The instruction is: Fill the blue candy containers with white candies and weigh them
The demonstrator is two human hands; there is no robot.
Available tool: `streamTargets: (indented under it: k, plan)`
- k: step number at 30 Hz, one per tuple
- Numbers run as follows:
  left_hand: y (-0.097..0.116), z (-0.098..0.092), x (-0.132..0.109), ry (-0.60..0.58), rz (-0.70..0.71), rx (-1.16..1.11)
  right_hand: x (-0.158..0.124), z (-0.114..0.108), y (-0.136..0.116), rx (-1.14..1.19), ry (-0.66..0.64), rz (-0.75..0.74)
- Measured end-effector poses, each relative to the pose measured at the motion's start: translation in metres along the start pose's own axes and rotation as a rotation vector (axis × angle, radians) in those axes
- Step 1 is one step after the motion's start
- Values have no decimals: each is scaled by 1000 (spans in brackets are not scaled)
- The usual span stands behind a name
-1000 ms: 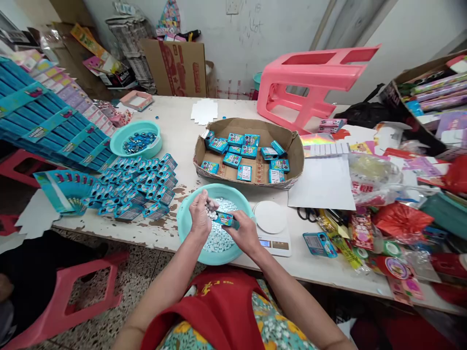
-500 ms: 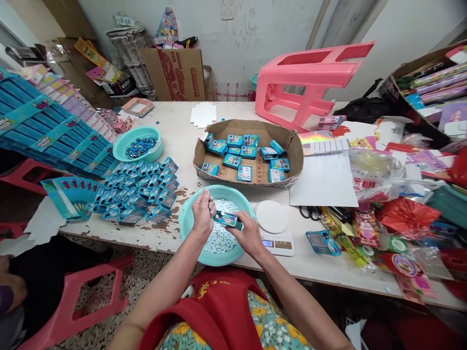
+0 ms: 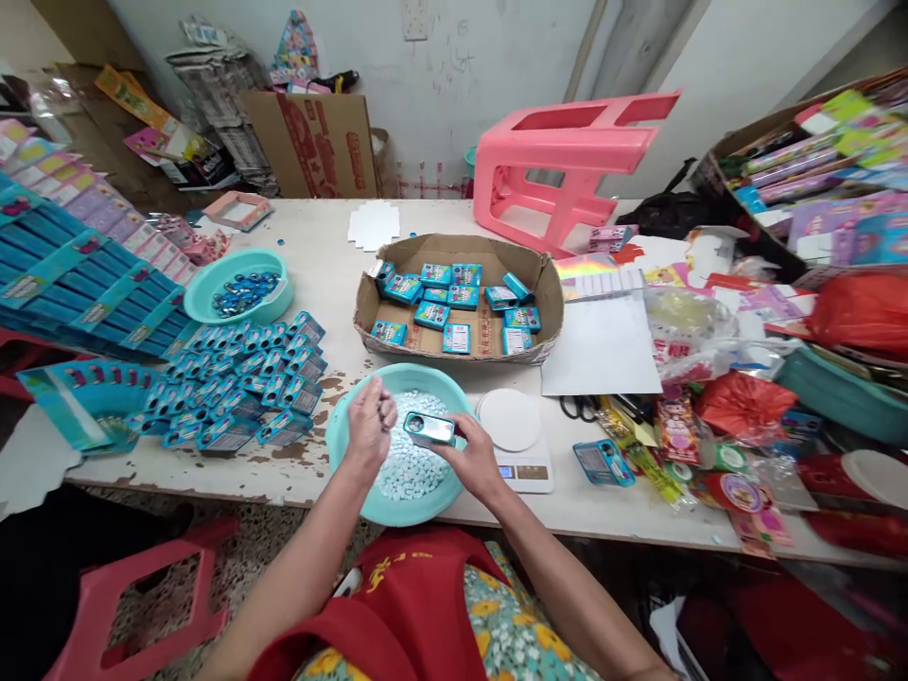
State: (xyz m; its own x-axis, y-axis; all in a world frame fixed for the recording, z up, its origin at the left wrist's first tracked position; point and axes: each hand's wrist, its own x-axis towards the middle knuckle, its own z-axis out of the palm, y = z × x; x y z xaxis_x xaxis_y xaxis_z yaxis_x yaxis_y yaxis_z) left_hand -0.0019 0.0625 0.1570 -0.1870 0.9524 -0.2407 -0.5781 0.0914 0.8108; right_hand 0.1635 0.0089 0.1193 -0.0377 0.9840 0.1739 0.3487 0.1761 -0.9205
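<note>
Over a teal basin [image 3: 347, 445] of small white pellets [image 3: 411, 463], my right hand [image 3: 472, 459] holds a small teal box [image 3: 429, 428] with a round window on its face. My left hand [image 3: 370, 421] hovers just left of the box, fingers curled in a pinch; what they hold is too small to name. A cardboard tray [image 3: 543, 303] behind the basin contains several of the same teal boxes. More teal boxes lie in a heap [image 3: 241, 383] to the left.
A white scale [image 3: 515, 440] stands right of the basin. A second teal bowl [image 3: 237, 284] with blue beads sits at left, by stacked blue cartons [image 3: 71, 274]. A pink stool [image 3: 560, 156] lies on the table's far side. Packets, scissors and bags crowd the right side.
My right hand turned the box so its windowed face points up and lifted it slightly. My left hand drew back a little from the box end. The camera shifted right.
</note>
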Motion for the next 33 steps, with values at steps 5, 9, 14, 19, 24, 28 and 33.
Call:
streamTargets:
  k: [5,9,14,19,24,28,33]
  plan:
    - [-34,-50,4,-54,7,559,-5,-59,37,1,334,130]
    - [-77,-86,-14,-400,104,1281,2,-95,91,-153,434,154]
    - [-93,-110,-30,-444,347,1816,1,-101,131,-125,375,203]
    - [-100,-124,-26,-571,455,1800,-29,-112,125,-79,447,218]
    - [-105,-122,-31,-564,367,1787,-72,-138,120,-80,536,298]
    - [-105,-119,-33,-540,305,1793,-99,-156,127,-164,553,302]
    - [-106,-120,-30,-498,233,1854,-120,-170,133,-152,530,342]
